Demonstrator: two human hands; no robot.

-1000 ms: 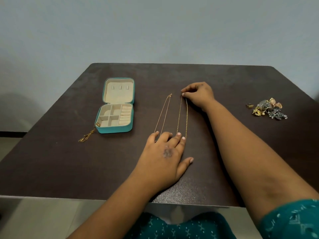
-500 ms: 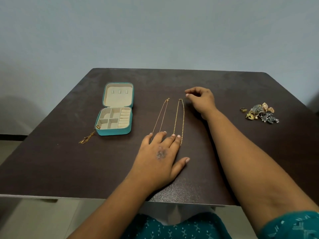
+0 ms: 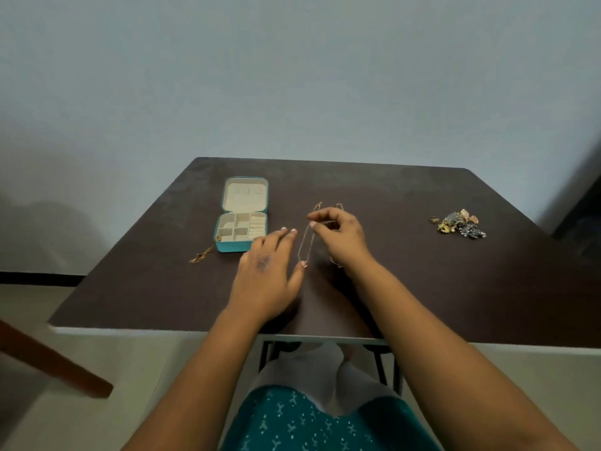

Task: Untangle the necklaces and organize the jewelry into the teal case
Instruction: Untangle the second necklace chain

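**Thin chain pinched, case open to the left**

I see the thin chain (image 3: 305,244) near the middle of the table (image 3: 422,288), a long narrow loop running toward me. My right hand (image 3: 341,236) has its thumb and forefinger curled together on the upper part of that loop, pinching it; the rest of the fingers are bent in behind. A second chain (image 3: 338,206) shows only at its far end above the right hand and again as a short bit near the wrist; the hand hides the stretch between, so I cannot tell how it lies there.

My left hand (image 3: 266,268) is flat, palm down, with straight fingers spread, holding nothing. Its thumb tip sits at the near end of the thin loop; whether it presses the chain I cannot tell.

The case (image 3: 242,219) lies open left of the hands, lid back, with cream compartments showing. A small gold piece sits in its front left corner, and a gold chain (image 3: 201,255) trails from there onto the table.

Well apart, on the right side, a heap of jewelry (image 3: 460,222) rests, with one ring just beside it.
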